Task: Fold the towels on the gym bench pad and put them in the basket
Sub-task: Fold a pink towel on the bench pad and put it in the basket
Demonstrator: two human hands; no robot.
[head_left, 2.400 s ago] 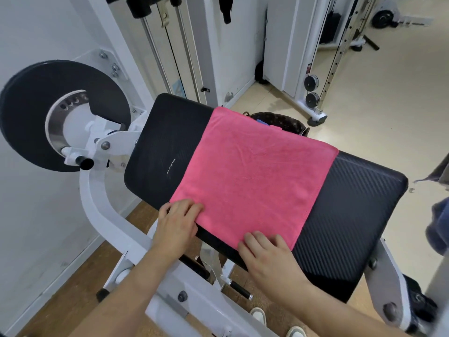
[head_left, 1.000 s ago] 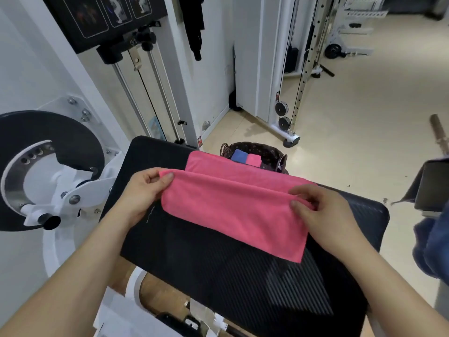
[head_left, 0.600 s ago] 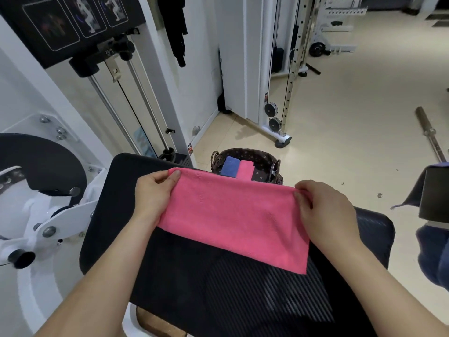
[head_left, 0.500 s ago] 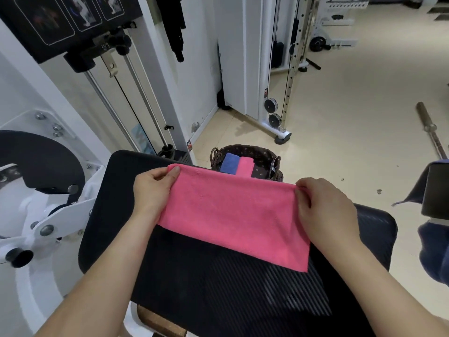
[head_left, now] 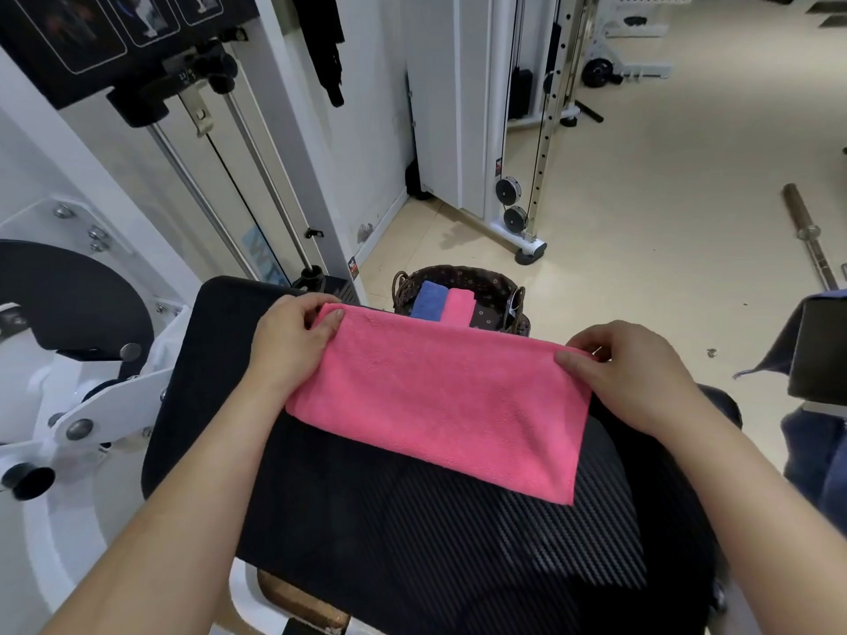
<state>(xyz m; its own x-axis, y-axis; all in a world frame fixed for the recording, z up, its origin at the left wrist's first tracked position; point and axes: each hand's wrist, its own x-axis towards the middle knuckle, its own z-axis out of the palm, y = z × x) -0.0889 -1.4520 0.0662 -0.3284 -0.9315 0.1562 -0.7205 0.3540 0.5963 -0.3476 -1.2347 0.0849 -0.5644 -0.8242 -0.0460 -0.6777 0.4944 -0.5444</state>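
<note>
Count on inspection: one black bench pad [head_left: 412, 543], carrying one pink towel [head_left: 440, 405] folded double along its far edge. Two hands on that towel, the left hand [head_left: 293, 346] at one far corner, the right hand [head_left: 632, 378] at the other. One wicker basket [head_left: 499, 286] beyond the pad's far edge, holding two folded towels: one blue towel [head_left: 431, 302], one pink folded towel [head_left: 456, 307]. One barbell [head_left: 809, 240] on the floor.

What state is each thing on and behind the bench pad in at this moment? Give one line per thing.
Pink towel: folded in half, flat on the bench pad.
Left hand: pinching the towel's far left corner.
Right hand: pinching the far right corner.
Basket: on the floor, holding a folded blue towel and a folded pink one.
</note>
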